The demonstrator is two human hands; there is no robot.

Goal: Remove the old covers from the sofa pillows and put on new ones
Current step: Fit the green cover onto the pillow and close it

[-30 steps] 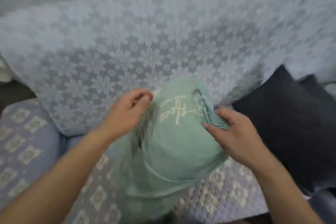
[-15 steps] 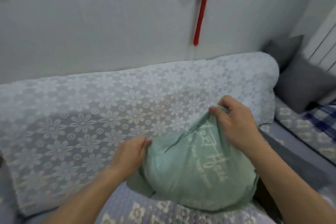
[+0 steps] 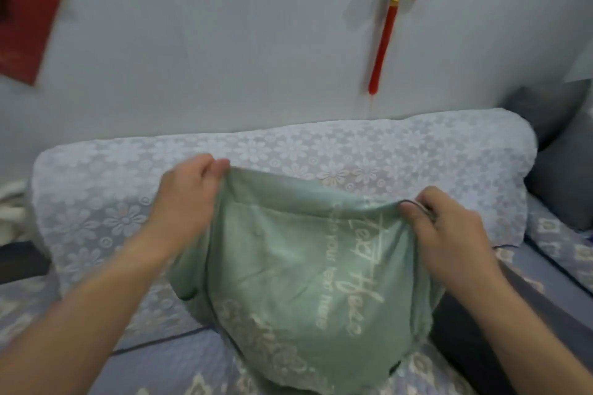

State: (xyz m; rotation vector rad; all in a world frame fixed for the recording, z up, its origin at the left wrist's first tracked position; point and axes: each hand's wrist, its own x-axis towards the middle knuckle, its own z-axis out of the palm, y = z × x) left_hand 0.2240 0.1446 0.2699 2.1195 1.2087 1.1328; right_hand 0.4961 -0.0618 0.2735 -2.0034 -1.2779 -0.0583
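A pillow in a mint-green cover [image 3: 288, 282] with pale lettering stands on the sofa seat [image 3: 179, 365], leaning toward the flower-patterned backrest [image 3: 369, 151]. My left hand [image 3: 189, 192] pinches the cover's upper left corner between thumb and fingers. My right hand [image 3: 449, 228] grips the upper right corner, where a dark edge shows under my fingers. The top edge of the cover is stretched between both hands. A dark strip of another cushion [image 3: 475, 340] lies just right of the pillow, partly under my right forearm.
Grey cushions [image 3: 561, 176] sit at the sofa's right end. A red and gold tassel ornament [image 3: 394, 3] hangs on the wall above the backrest, and a red sheet [image 3: 25, 16] hangs at upper left. White objects [image 3: 11, 212] lie left of the sofa.
Both hands moved up and apart to the cover's top corners, pulling its upper edge taut. The view tilted up, showing more wall.
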